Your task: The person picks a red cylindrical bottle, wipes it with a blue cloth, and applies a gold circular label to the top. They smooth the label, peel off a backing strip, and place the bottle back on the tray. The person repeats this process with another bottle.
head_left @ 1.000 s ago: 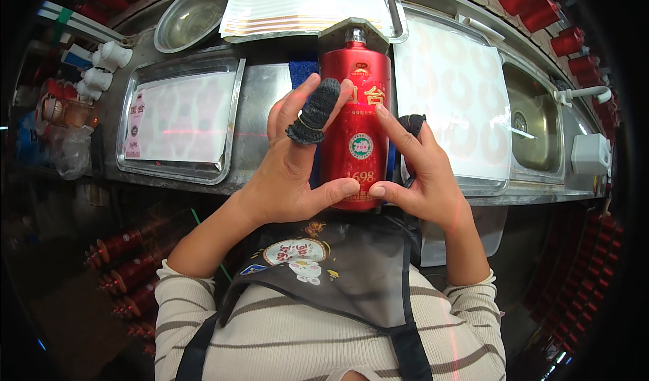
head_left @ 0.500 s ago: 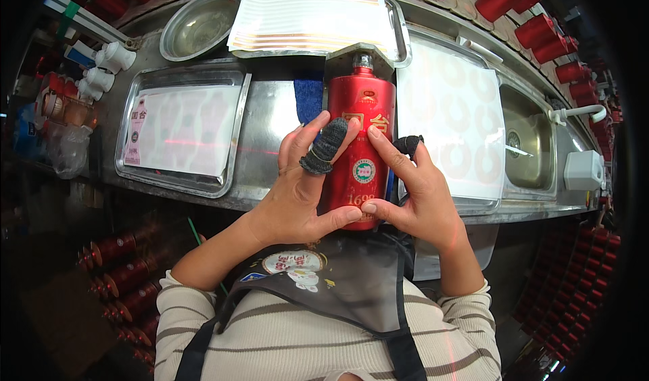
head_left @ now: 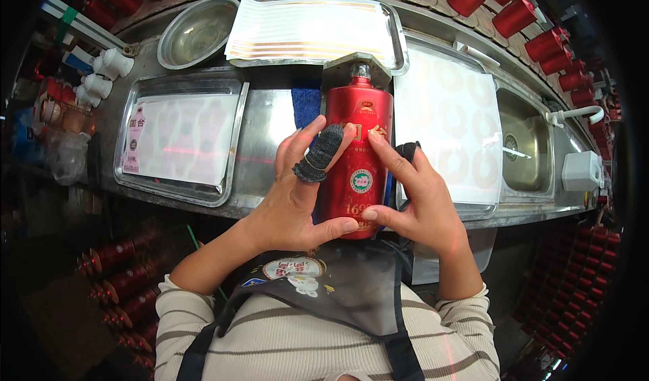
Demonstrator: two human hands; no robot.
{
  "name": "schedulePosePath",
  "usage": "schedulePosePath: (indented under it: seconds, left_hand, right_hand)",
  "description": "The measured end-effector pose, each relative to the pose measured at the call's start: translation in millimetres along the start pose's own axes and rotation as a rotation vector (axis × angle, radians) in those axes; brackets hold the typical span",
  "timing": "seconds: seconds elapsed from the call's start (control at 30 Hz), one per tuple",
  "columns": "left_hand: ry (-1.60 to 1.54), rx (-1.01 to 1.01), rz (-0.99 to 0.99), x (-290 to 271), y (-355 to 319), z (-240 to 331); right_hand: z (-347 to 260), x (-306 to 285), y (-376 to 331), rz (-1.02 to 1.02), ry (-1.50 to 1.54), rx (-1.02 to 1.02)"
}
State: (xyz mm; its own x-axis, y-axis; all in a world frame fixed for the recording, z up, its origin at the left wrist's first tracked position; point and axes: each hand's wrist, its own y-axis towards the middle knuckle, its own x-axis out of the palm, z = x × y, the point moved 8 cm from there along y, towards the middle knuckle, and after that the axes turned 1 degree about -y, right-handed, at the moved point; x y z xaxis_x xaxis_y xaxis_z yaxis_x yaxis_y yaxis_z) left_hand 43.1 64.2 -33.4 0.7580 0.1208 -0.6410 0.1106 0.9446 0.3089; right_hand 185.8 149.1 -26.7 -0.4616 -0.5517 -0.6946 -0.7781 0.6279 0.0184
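A glossy red bottle [head_left: 351, 161] with gold lettering and a round green-and-white emblem leans in front of me, its clear neck pointing away. Its top end rests against a grey metal support [head_left: 382, 77]. My left hand [head_left: 287, 209] lies along the bottle's left side, fingers stretched out, index finger and thumb touching the front. A dark knitted finger cot [head_left: 323, 153] covers one of its fingers. From the right, my right hand [head_left: 433, 209] touches the front with a straight index finger and the thumb lower down. Another dark cot [head_left: 407, 151] shows on it. The bottle's back is hidden.
Printed sheets [head_left: 182, 138] lie in a left metal tray [head_left: 223, 188]. Further back are a steel bowl [head_left: 165, 46] and striped sheets [head_left: 307, 26]. To the right, white sheets [head_left: 449, 131] adjoin a sink [head_left: 554, 178]. A blue cloth [head_left: 305, 104] lies beside the bottle. Red bottles [head_left: 517, 16] line the back.
The bottle has come slightly nearer to me. My thumbs have moved a little apart and lower, while both index fingers stay near the gold lettering.
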Motion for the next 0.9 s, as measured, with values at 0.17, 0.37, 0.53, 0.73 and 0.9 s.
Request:
schedulePosePath:
  seconds: [0.17,0.37,0.53,0.73,0.9]
  left_hand:
    - [0.041,0.001,-0.014,4,2,-2]
    - [0.012,-0.007,-0.004,4,3,-2]
    - [-0.009,-0.006,-0.008,11,-3,-8]
    - [0.02,0.012,-0.011,7,2,-7]
    - [0.003,-0.025,-0.039,6,2,-5]
  right_hand:
    - [-2,-11,25,0.054,-0.113,-0.029]
    - [5,-9,25,0.08,-0.04,0.101]
    - [2,-1,8,0.047,-0.027,-0.025]
    - [3,4,7,-0.034,-0.047,0.04]
    - [5,7,3,-0.026,-0.033,0.03]
